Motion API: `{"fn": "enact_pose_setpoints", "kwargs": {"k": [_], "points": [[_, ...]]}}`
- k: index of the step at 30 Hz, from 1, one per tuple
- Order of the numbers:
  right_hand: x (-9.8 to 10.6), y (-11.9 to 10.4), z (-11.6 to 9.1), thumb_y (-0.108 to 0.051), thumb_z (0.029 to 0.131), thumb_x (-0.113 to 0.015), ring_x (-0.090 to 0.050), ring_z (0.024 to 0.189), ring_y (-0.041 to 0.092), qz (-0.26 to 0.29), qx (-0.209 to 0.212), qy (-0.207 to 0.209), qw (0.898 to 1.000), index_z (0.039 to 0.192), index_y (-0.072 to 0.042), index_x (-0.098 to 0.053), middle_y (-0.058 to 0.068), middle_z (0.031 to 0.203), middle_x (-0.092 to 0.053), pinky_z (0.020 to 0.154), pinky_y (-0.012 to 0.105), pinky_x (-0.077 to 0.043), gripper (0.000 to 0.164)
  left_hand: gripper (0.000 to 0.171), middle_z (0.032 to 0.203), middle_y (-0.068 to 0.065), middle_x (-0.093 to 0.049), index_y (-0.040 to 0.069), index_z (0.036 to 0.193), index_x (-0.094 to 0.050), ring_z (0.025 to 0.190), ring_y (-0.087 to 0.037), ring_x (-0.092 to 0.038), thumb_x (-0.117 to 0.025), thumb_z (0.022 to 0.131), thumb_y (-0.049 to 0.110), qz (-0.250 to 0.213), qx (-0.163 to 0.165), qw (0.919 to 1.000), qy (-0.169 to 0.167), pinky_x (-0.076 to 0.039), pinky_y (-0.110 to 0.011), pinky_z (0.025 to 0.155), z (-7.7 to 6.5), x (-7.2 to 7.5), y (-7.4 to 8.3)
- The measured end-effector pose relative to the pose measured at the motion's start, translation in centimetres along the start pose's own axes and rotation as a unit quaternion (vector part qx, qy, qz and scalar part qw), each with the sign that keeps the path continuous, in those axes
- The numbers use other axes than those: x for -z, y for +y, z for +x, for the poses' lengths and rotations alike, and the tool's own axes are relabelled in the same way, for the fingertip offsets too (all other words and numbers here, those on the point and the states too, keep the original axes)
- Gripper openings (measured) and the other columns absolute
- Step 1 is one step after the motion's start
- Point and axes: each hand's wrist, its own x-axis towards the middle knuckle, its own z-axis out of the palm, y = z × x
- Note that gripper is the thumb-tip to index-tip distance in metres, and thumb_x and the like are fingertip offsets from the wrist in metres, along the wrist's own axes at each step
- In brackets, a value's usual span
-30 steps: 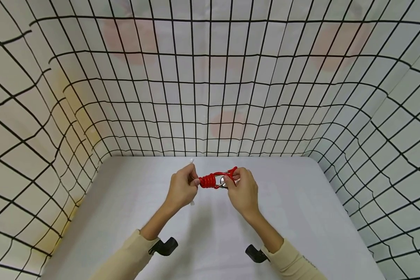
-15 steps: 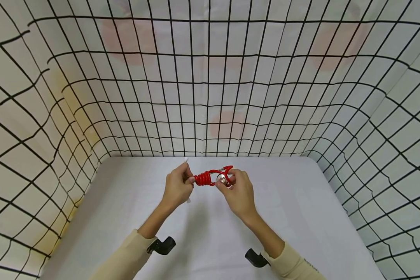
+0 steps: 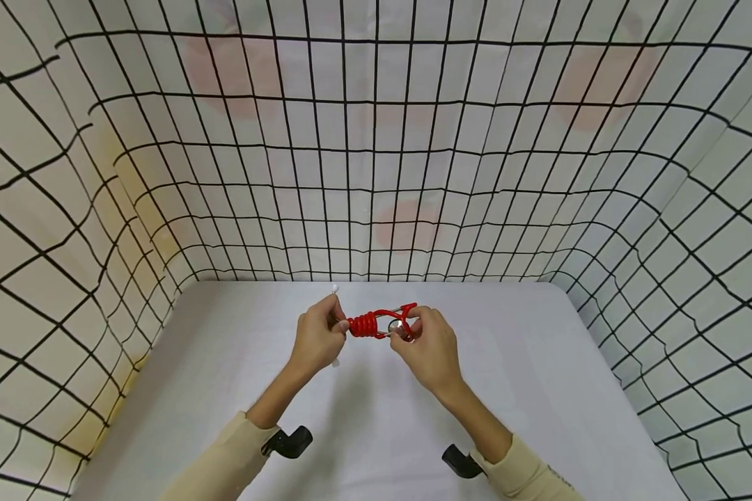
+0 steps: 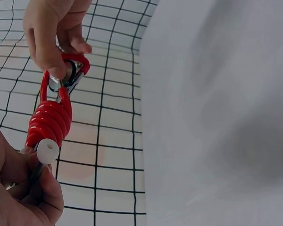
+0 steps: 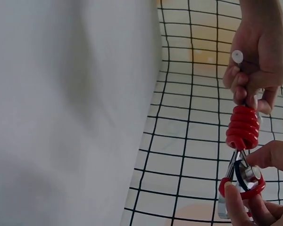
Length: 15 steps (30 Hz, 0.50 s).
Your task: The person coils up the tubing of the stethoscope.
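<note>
A stethoscope with red tubing (image 3: 363, 325) is held up between both hands over the table. Its tubing is wound in a tight coil (image 4: 49, 123), with a red loop and thin metal tubes beyond it. My left hand (image 3: 318, 335) pinches the end beside the coil, where dark tubes with white eartips (image 4: 48, 151) stick out on either side. At the loop end, my right hand (image 3: 431, 341) holds the round metal chestpiece (image 5: 251, 174) and red loop between thumb and fingers. Part of the loop is hidden behind those fingers.
A white-covered table (image 3: 507, 390) spreads under the hands. Black grid netting (image 3: 376, 167) stands at its back and both sides, before pale cloth. A black camera mount sits at each sleeve cuff.
Both hands and the stethoscope have shifted slightly left. The right thumb and fingers have moved inward onto the chestpiece and loop; the left hand keeps its pinch.
</note>
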Motion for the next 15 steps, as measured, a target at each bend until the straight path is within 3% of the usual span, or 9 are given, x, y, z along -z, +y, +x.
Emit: {"fn": "enact_pose_setpoints", "kwargs": {"k": [8,15], "points": [[-0.07,-0.17,0.12,-0.020,0.069,-0.076,-0.051,0.065,0.013,-0.020,-0.014,0.003,1.000,0.098,-0.005,-0.064,-0.001,0.076,-0.055,0.052,0.028,-0.044,0.035,0.019,0.066,-0.001,-0.062,0.009,0.077,-0.053,0.055,-0.019,-0.055,-0.060,0.083,-0.007,-0.004,-0.001,1.0000,-0.007,-0.046,-0.027,0.044,-0.07,-0.23,-0.15],[-0.38,0.36,0.07,-0.018,0.069,-0.074,-0.049,0.063,0.010,-0.035,0.028,0.034,0.998,0.090,-0.007,-0.067,-0.003,0.069,-0.054,0.051,0.028,-0.042,0.025,0.020,0.064,0.000,-0.061,0.008,0.076,-0.052,0.053,-0.018,-0.054,-0.060,0.082,-0.009,-0.004,-0.006,1.0000,-0.005,-0.045,-0.027,0.043,-0.24,-0.35,-0.06]]}}
